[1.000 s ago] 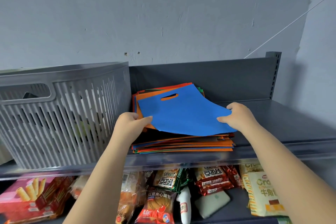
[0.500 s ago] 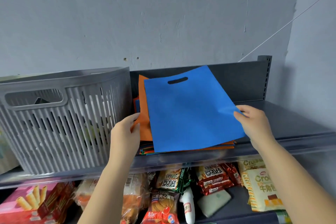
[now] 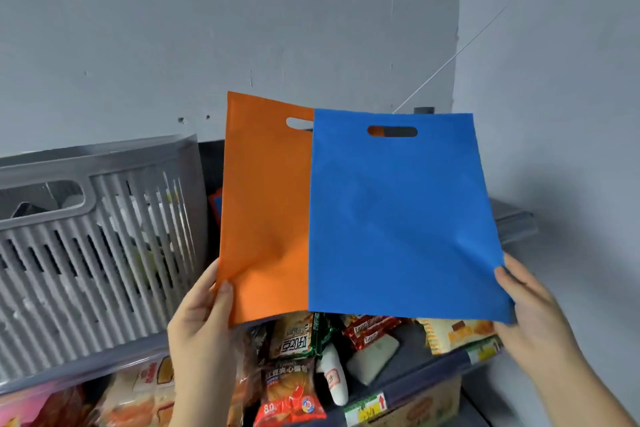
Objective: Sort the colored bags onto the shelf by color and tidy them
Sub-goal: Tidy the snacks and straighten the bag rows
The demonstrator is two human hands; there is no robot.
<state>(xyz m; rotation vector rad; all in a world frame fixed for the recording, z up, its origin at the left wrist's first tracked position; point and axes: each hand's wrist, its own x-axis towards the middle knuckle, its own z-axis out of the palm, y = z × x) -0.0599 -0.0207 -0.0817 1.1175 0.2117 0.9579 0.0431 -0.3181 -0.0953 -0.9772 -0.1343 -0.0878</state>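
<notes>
My left hand (image 3: 201,319) pinches the lower left corner of a flat orange bag (image 3: 263,211), which stands upright with its handle slot at the top. My right hand (image 3: 530,308) pinches the lower right corner of a blue bag (image 3: 401,218), held upright too and overlapping the orange bag's right side. Both bags are lifted in front of the grey shelf (image 3: 512,218). The stack of bags on the shelf is hidden behind them, except for a sliver of red and blue (image 3: 215,204) by the basket.
A grey slatted plastic basket (image 3: 93,253) fills the left of the shelf. The shelf below holds several snack packets (image 3: 294,381) and a white bottle (image 3: 336,381). A grey wall rises behind, with a corner at the right.
Both hands have lifted the blue and orange bags off the stack and raised them upright. The two bags have slid apart sideways, the orange one to the left.
</notes>
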